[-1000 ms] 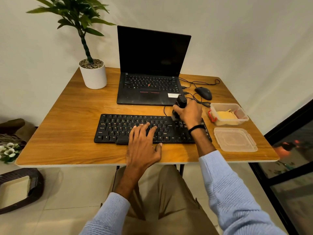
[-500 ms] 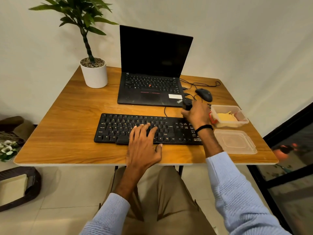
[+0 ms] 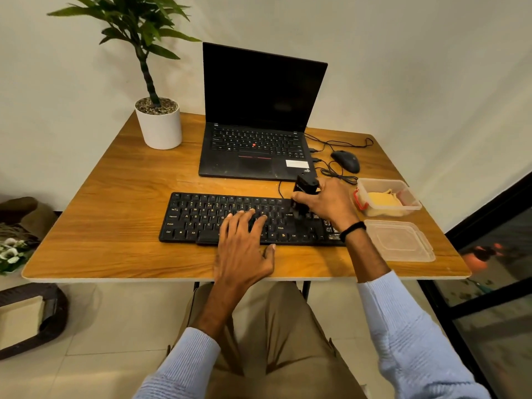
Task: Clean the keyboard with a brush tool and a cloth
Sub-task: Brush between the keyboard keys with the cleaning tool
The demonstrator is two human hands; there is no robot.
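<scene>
Left hand (image 3: 244, 249): lies flat on the middle of the keyboard (image 3: 198, 218). Fingers (image 3: 230, 223) are straight and spread with the tips on the keys. It holds nothing; the thumb sticks out along the keyboard's near edge.
Right hand (image 3: 329, 204): fingers (image 3: 302, 199) curl round the brush tool (image 3: 305, 186), gripping it roughly upright. A black wristband (image 3: 352, 230) is on the wrist.
Brush tool: black and blocky. The top stands clear above the right fingers; the lower end meets the keys just under them. Bristles too dark to make out.
Keyboard: black, under both sets of fingers. The long stretch left of the left fingers is bare; the right end is hidden beneath the right wrist.
Cloth (image 3: 383, 200): yellow, bunched inside a clear container (image 3: 410, 194), just right of the right knuckles and not touched.
Lid (image 3: 400, 240): flat on the table (image 3: 115, 197), right of the right wrist.
Laptop (image 3: 259, 110): open with a dark screen, beyond both sets of fingers.
Mouse (image 3: 345, 161): beyond the right fingers, cable looped beside it.
Potted plant (image 3: 159, 128): well beyond and left of the left fingers.
</scene>
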